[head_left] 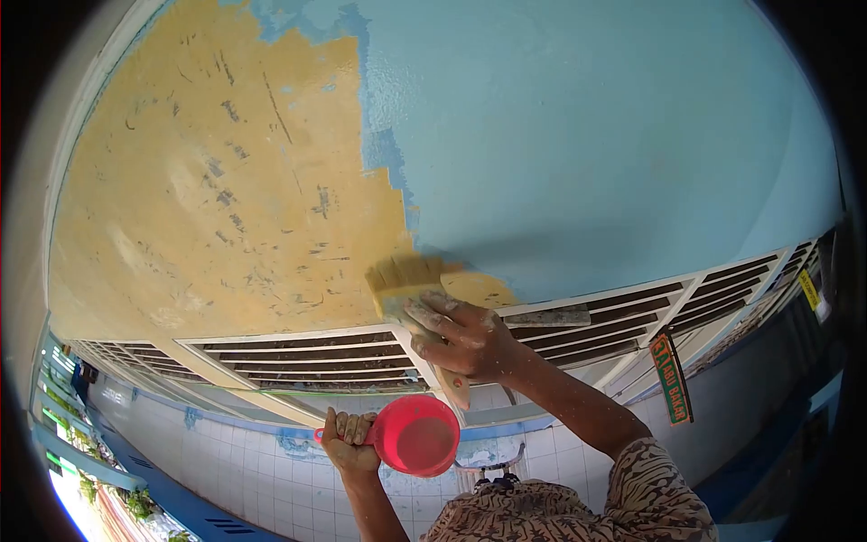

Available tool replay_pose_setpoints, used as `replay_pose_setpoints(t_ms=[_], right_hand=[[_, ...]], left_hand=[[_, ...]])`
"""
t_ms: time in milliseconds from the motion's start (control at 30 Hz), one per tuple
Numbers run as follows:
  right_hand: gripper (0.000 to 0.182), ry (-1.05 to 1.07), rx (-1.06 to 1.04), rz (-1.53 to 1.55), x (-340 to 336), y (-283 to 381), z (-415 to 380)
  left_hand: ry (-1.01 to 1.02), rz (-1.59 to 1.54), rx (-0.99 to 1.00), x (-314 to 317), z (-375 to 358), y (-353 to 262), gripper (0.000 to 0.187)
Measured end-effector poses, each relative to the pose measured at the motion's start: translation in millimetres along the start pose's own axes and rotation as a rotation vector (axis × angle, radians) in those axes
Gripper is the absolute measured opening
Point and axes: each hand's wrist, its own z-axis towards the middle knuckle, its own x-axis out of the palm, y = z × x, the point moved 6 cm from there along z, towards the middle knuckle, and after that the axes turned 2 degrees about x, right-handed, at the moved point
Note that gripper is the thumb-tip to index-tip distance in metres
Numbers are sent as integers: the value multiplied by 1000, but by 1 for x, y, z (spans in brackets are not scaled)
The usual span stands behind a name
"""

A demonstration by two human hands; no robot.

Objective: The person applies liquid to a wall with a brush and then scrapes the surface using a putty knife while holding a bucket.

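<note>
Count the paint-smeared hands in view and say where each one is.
2. The right hand grips a wide tan-bristled brush by the yellow and blue wall; the left hand, lower and further left, holds a round red plastic dipper by its handle.

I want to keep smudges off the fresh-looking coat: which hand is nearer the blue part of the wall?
The right hand: it holds the brush just below the blue part. The left hand is lower and further left, gripping the pink pan.

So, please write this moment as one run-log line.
right hand: grip on paintbrush, near blue-yellow border | left hand: grip on red dipper | wall: part yellow, part blue
</note>
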Motion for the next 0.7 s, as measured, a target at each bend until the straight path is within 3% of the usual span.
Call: replay_pose_setpoints(t_ms=[67, 133, 233, 333, 367, 433, 467, 500, 533, 633, 667, 700], right_hand=[[9, 231, 239, 326, 4, -13, -14], [14, 26, 430, 465, -29, -49, 11], [14, -309, 514, 506, -95, -99, 81], [15, -653, 279, 111, -150, -98, 143], [15, -649, 272, 122, -148, -98, 155], [24, -657, -64, -396, -137, -62, 177], [22, -483, 8, -283, -111, -64, 169], [9, -324, -86, -475, -72, -53, 158], [12, -177, -120, -600, -33, -39, 134], [16, 215, -267, -224, 17, 10, 51], [16, 218, -271, -219, 11, 12, 46], [12, 496, -135, -19, 17, 7, 40]], left_hand=[[-2, 2, 8, -4, -5, -5, 49], [-22, -2, 16, -4, -8, -6, 50], [-64, 49, 64, -8, -7, -8, 50], [-38, 48, 58, -7, -7, -6, 51], [-42, 38, 65, -8, -7, -5, 51], [-16, -1, 50, -7, -7, -2, 50], [-14, -7, 56, -7, -7, -2, 50], [-6, -11, 54, -7, -7, 1, 50], [0, -14, 51, -7, -7, 3, 49], [-1, -36, 40, -3, -6, 8, 50], [-5, -41, 42, -2, -7, 10, 50], [-7, -40, 32, 0, -6, 11, 50]])
